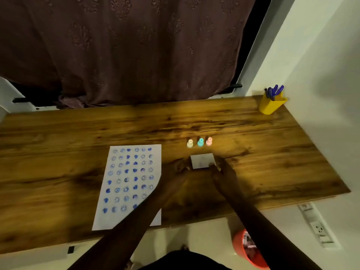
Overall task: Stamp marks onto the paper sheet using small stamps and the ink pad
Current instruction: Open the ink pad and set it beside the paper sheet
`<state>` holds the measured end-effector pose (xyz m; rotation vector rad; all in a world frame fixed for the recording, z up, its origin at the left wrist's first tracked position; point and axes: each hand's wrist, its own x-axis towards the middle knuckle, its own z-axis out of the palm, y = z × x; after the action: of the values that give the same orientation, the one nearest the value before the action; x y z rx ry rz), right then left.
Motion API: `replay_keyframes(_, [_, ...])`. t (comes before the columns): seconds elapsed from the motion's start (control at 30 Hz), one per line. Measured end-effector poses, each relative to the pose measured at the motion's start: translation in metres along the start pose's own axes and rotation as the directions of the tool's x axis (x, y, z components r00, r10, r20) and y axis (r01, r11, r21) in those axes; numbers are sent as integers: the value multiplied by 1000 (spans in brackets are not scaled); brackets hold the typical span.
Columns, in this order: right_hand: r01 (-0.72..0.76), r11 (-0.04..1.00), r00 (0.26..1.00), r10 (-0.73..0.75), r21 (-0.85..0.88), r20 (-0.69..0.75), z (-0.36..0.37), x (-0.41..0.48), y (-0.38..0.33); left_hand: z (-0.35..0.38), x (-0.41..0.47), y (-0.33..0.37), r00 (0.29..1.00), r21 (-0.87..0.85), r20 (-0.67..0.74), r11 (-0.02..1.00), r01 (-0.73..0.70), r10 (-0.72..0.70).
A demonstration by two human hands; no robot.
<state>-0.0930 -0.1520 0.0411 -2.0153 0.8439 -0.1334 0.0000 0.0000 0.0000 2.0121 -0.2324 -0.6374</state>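
Forearms enter from the bottom edge, nearest the lens, and converge on the ink pad.

Left to right. Paper sheet point(134, 180) lies flat on the left part of the counter point(58, 137); I count rows of blue marks, faces and hearts, down most of its length, with a bare strip at its near end. The left forearm crosses its lower right corner. Judgement: stamping is largely done; at most a row or so is left, or the work is closing out.

Left hand point(178, 166) rests at the left edge of the ink pad point(203, 160), fingers curled; too dark and blurred to say whether it grips the case. Right hand point(219, 168) has fingertips on the pad's near right corner, pinching or pressing it; I cannot tell which. Pad shows a pale top, probably its lid.

Beyond the pad stand three stamps in a row, untouched: cream stamp point(190, 143), teal stamp point(200, 142), pink stamp point(209, 141).

Counter is dark-grained wood. Yellow pen cup point(271, 105) sits at the far right corner against a white wall. A dark curtain point(126, 45) hangs behind. Red bin point(247, 250) on the floor, lower right.
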Motion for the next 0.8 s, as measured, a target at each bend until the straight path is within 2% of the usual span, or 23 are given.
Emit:
replay_keyframes(0.1, [32, 999, 999, -31, -25, 21, -5, 6, 10, 8, 7, 7, 994, -50, 61, 995, 90, -87])
replay_keyframes(0.2, [-7, 999, 998, 9, -41, 64, -7, 11, 15, 15, 12, 16, 985, -95, 65, 982, 164, -158])
replay_keyframes(0.47, [-27, 1000, 992, 26, 7, 122, -4, 11, 19, 25, 3, 23, 985, -257, 122, 954, 152, -124])
replay_keyframes(0.63, [-23, 999, 990, 16, 47, 140, 9, 2, 9, 9, -4, 22, 990, -239, 81, 962, 133, -117])
replay_keyframes(0.8, [20, 999, 996, -25, 51, 88, 34, -5, -19, -40, -18, 21, 995, -274, 16, 957, 99, -99])
